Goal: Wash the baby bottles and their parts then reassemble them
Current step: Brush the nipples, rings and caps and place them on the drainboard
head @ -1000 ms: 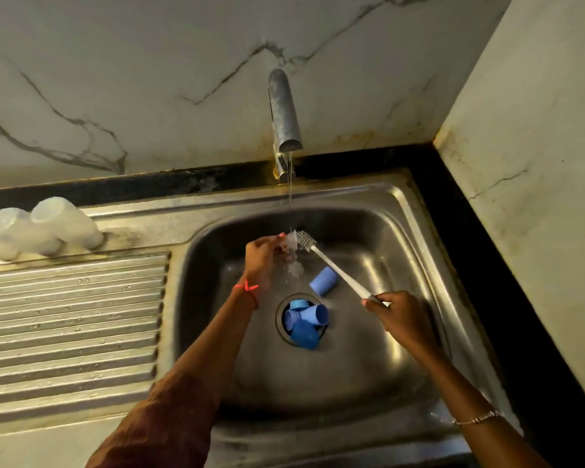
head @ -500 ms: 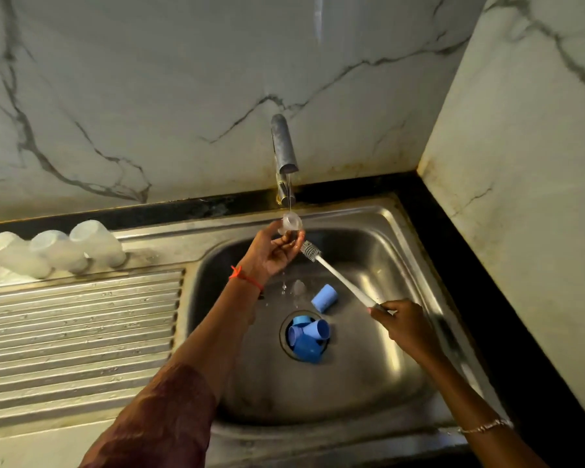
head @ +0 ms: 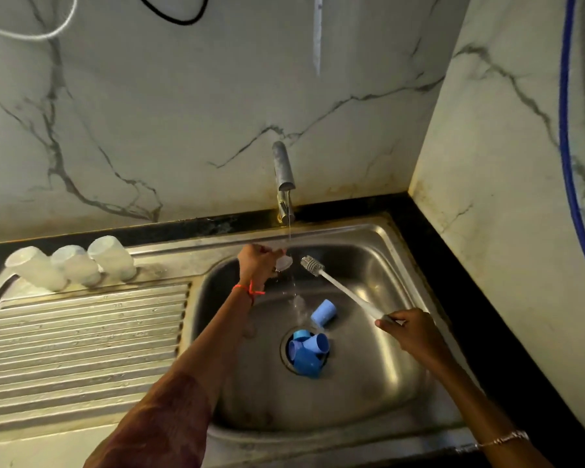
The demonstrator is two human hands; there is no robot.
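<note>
My left hand (head: pixel 257 263) pinches a small clear bottle teat (head: pixel 283 262) under the thin stream from the tap (head: pixel 283 170). My right hand (head: pixel 409 332) grips the white handle of a small bottle brush (head: pixel 338 287), whose bristle head points up-left, just right of the teat and apart from it. Three clear baby bottles (head: pixel 73 263) stand upside down on the drainboard's back left. Several blue caps and rings (head: pixel 307 352) lie on the drain of the steel sink (head: pixel 402 393), and one blue cap (head: pixel 323 313) lies beside it.
The ribbed steel drainboard (head: pixel 81 349) lies left of the basin. Marble walls close the back and right sides, with a black counter strip (head: pixel 453 265) along them. A blue hose (head: pixel 568 163) hangs on the right wall.
My left hand has lifted the teat from low in the basin up to just under the tap. The brush has come away from the teat. The view has tilted upward.
</note>
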